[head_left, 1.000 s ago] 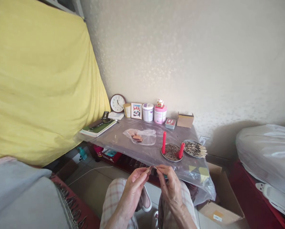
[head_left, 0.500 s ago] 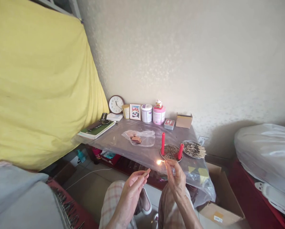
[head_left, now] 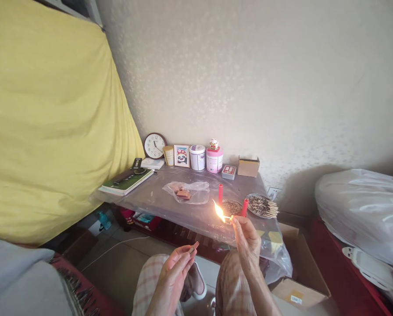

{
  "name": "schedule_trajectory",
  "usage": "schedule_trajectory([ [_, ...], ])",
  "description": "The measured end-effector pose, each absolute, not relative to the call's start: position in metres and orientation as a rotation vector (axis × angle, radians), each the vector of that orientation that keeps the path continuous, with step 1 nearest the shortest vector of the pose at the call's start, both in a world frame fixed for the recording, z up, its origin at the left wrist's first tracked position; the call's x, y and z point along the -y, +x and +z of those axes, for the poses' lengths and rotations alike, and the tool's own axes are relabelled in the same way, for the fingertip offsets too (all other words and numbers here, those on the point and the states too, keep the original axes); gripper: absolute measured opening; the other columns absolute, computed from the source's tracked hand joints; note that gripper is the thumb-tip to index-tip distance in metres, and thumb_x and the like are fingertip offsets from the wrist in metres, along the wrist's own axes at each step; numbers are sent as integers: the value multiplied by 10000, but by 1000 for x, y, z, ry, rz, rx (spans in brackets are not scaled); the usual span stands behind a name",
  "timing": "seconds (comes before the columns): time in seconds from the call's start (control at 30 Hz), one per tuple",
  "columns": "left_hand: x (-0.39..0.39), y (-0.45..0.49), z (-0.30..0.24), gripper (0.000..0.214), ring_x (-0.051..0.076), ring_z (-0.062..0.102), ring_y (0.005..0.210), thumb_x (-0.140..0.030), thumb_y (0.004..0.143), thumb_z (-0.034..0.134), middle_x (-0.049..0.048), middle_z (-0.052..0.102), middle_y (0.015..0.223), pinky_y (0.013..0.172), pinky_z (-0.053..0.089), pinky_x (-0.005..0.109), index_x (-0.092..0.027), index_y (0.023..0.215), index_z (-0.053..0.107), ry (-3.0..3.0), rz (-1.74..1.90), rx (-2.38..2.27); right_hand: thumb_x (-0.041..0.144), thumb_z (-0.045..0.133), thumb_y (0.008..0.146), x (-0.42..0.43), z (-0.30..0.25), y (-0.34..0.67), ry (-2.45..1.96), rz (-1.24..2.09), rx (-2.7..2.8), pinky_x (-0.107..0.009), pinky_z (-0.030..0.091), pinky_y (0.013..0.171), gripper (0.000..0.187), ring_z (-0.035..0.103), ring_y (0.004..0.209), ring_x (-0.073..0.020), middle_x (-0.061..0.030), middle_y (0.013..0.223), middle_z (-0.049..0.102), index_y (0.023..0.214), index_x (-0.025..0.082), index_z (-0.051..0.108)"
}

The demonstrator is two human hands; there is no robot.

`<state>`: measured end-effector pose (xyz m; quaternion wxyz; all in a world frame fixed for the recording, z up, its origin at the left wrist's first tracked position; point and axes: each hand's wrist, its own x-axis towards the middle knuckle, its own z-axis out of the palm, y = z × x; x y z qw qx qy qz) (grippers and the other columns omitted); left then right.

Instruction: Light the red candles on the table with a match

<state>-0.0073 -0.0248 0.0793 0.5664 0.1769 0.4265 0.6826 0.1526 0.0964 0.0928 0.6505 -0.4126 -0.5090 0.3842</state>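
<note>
Between the fingertips of my right hand (head_left: 248, 237) is a burning match (head_left: 227, 217), its tall flame leaning up and left. The flame partly covers a plate (head_left: 232, 206) of dark grains holding two red candles. The taller candle (head_left: 220, 194) stands upright behind the flame; the shorter candle (head_left: 245, 207) is just beyond my right fingertips. Neither shows a flame of its own. Lower and to the left, my left hand (head_left: 176, 267) pinches a small brown matchbox (head_left: 194, 248). Many matchsticks (head_left: 265, 206) lie on a second plate at the right.
On the plastic-covered table (head_left: 144, 193) lie more small boxes (head_left: 183, 194) on a plastic bag and a green book (head_left: 129, 181). A clock (head_left: 155, 145), a picture frame (head_left: 182, 156) and tubs (head_left: 197, 158) line the wall. An open carton (head_left: 301, 263) stands at the right.
The match flame has grown much larger. My right hand has moved slightly up, nearer the candles, while my left hand has dropped a little lower and left in view.
</note>
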Motion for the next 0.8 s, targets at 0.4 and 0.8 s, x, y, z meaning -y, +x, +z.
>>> schedule_trajectory([
  [0.4, 28, -9, 73, 234, 233, 632, 1092, -345, 717, 759, 109, 747, 1118, 1138, 331, 459, -191, 890, 731, 362, 1593, -1021, 405, 761, 699, -105, 109, 155, -859, 1005, 1016, -303, 509, 663, 231, 610, 640, -150, -2, 682, 674, 744, 190, 690],
  [0.8, 28, -11, 73, 302, 262, 642, 1100, -389, 653, 794, 114, 754, 1059, 1083, 402, 402, -193, 878, 752, 342, 1580, -1070, 422, 784, 662, -118, 117, 157, -818, 1019, 1075, -322, 530, 655, 272, 640, 637, -165, -19, 706, 705, 740, 190, 664],
])
